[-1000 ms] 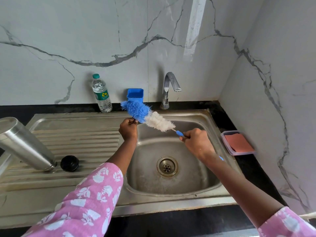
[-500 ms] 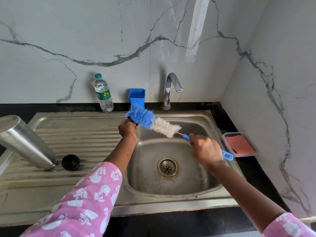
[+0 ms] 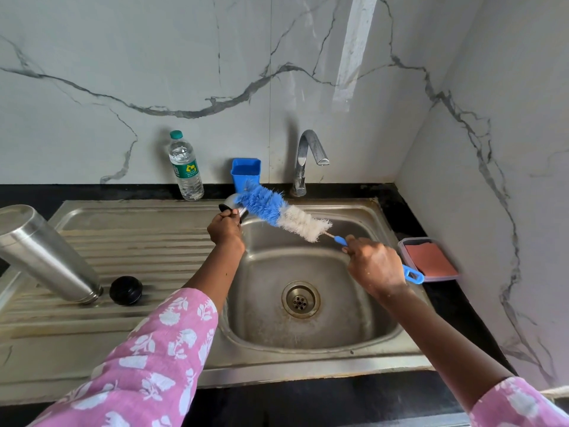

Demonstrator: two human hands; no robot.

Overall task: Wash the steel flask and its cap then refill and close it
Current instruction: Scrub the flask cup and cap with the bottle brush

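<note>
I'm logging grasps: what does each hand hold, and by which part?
The left hand holds the small steel flask cap by its near side; the right hand grips the blue-and-white bottle brush by its blue handle.

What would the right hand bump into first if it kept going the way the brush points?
Probably the steel cap held in the left hand. The right hand points along its brush, whose blue bristles seem to touch that cap. Depth is hard to judge from one view.

The left sleeve [image 3: 147,359] and right sleeve [image 3: 520,405] are pink cloth printed with white flowers and leaves.
</note>
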